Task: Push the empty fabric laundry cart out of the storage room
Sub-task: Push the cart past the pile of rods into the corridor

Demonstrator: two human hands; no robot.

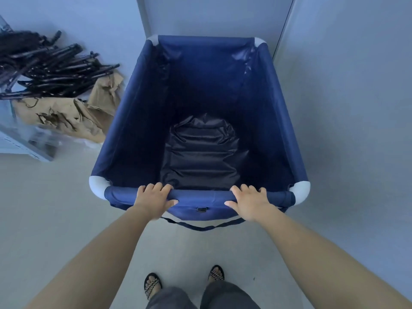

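The blue fabric laundry cart [142, 121] stands right in front of me, its rim a fabric-covered frame with white corner joints. Inside it is empty; only the dark wrinkled bottom panel shows. My left hand [153, 198] is wrapped over the near rim bar, left of centre. My right hand [249, 201] holds the same bar right of centre. A blue strap loop hangs below the bar between my hands.
A pile of black hangers [51, 68] and torn brown paper [66, 117] lies on the floor at the left, beside a grey shelf base [24, 148]. A wall [347, 108] runs close along the cart's right side, a wall corner stands just beyond its far rim.
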